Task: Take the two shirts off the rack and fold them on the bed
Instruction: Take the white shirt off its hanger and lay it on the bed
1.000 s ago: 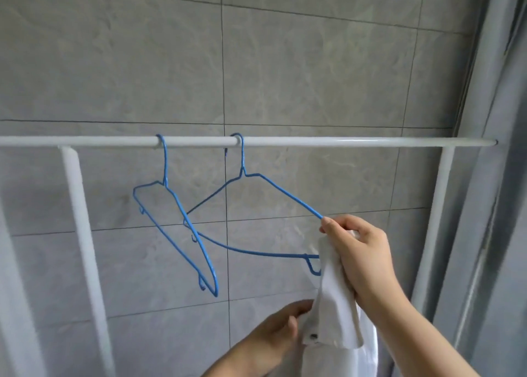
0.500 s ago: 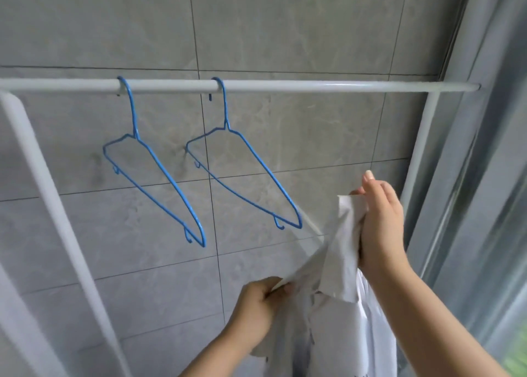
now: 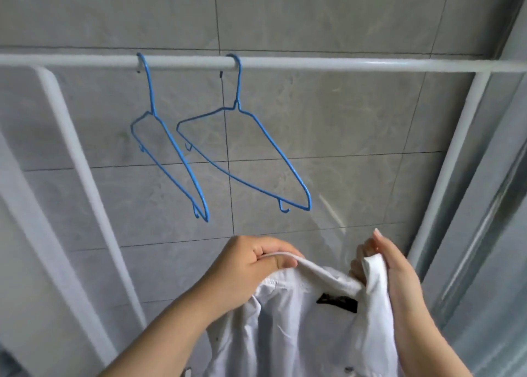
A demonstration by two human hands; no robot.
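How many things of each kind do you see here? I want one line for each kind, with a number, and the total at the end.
Blue hangers: 2, one and another, both bare on the rack
White rack: 1
White shirt: 1, held at the collar by the left hand and the right hand
Hands: 2
Total: 6

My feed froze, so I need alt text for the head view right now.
Both hands hold a white shirt up by its collar, the left hand gripping one end and the right hand the other. Behind it, two bare blue wire hangers hang from a white rack rail against a grey tiled wall.
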